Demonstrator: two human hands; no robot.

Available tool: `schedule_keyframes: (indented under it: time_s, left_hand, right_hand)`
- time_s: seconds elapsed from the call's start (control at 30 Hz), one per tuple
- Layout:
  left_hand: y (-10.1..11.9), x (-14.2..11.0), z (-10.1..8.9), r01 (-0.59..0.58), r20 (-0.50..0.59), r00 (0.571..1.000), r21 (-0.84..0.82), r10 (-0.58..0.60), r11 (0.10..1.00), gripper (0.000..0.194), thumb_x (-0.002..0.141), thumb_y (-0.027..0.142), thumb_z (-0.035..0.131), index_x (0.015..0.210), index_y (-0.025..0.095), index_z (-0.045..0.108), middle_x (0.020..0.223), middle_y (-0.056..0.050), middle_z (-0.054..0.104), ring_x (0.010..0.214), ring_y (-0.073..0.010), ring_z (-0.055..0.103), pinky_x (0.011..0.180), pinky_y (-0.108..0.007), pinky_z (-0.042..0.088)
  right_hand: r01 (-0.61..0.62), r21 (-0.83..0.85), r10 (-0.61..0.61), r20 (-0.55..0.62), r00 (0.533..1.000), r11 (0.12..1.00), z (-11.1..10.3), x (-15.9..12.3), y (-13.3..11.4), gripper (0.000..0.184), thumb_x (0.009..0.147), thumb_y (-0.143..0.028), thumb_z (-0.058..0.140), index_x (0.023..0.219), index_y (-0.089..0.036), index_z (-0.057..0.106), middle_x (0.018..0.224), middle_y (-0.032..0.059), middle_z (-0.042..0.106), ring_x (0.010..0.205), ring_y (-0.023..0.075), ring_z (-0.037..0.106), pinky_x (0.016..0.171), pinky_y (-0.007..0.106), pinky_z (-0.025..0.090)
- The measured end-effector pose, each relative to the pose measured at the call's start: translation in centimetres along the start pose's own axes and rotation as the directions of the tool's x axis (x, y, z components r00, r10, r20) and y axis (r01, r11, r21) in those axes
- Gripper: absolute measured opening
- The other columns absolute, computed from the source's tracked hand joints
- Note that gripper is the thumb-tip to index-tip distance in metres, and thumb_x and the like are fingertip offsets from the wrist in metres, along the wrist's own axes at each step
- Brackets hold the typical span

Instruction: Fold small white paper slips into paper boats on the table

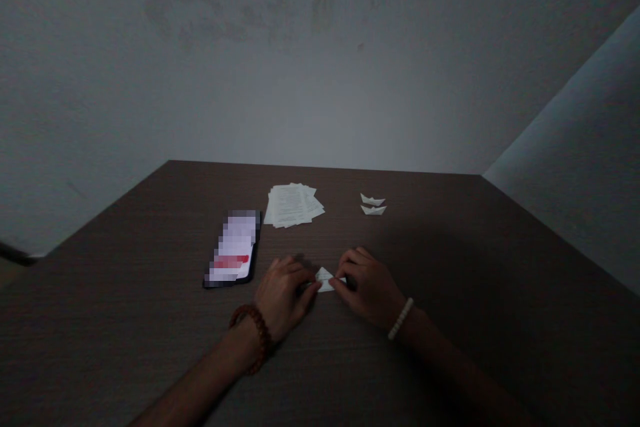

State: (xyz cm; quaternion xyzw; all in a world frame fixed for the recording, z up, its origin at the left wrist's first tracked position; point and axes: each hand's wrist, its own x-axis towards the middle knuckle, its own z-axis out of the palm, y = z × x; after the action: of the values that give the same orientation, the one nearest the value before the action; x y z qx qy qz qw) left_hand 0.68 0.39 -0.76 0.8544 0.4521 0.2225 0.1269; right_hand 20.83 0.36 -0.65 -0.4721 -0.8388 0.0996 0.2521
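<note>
Between my two hands, low over the table, is a small folded piece of white paper [325, 278] with a pointed top and a flat lower edge. My left hand [286, 293] pinches its left end between thumb and forefinger. The right end is pinched the same way by my right hand [367, 285]. Both ends of the paper are partly covered by my fingers. Farther back and to the right lie two small folded paper boats [373, 211], one behind the other.
A stack of printed paper sheets [293, 205] lies fanned out behind my left hand. To the left rests a phone [233, 248] with a lit, blurred screen. The dark wooden table [320, 373] meets a grey wall [320, 100] at its back edge.
</note>
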Motion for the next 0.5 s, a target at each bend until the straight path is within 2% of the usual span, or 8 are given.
schedule_keyframes:
  time_s: [0.5]
  left_hand:
    - [0.19,0.21,-0.1,0.011,-0.027,1.0,0.037,-0.01,0.999,0.017,0.085,0.026,0.057,0.075,0.019,0.069,0.079,-0.005,0.063,0.083,-0.0225,0.051,0.072,-0.037,0.038]
  right_hand:
    - [0.024,-0.107,-0.021,0.031,0.999,0.994,-0.12,0.16,-0.34,0.01,0.083,-0.025,0.063,0.079,-0.018,0.061,0.087,0.0037,0.059,0.086,0.0175,0.052,0.074,0.029,0.043]
